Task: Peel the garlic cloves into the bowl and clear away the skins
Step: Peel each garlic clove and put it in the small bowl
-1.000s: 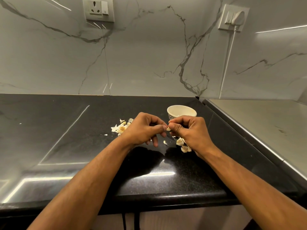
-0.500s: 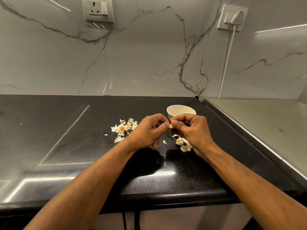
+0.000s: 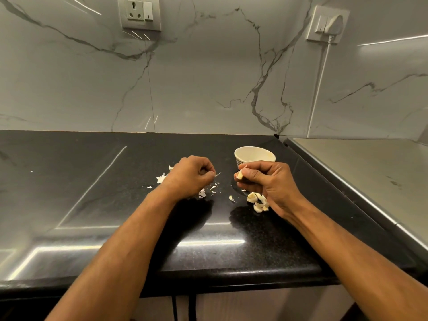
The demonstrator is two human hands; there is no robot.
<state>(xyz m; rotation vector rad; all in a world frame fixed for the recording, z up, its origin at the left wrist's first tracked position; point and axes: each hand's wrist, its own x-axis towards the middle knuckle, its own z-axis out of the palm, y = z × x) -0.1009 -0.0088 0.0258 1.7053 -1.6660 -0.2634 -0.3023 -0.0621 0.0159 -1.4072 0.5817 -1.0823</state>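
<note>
My right hand [image 3: 266,184] pinches a pale garlic clove [image 3: 239,175] between thumb and fingers, just in front of the small white bowl [image 3: 254,153]. My left hand [image 3: 191,177] is curled and pinches a thin strip of skin [image 3: 218,174] at its fingertips, a short gap left of the clove. Loose skins [image 3: 208,191] lie on the black counter between and under the hands. More skins [image 3: 161,178] show at the left hand's far side. A few unpeeled cloves [image 3: 258,201] sit beside my right wrist.
The black countertop [image 3: 81,193] runs left, its front edge near me. A steel surface [image 3: 370,177] adjoins on the right. A marble wall stands behind, with a socket [image 3: 141,12] and a plugged-in white cable [image 3: 320,82].
My hands have pulled apart: the left moved left with a strip of skin, the right stayed by the bowl with the clove. More small skins lie between them.
</note>
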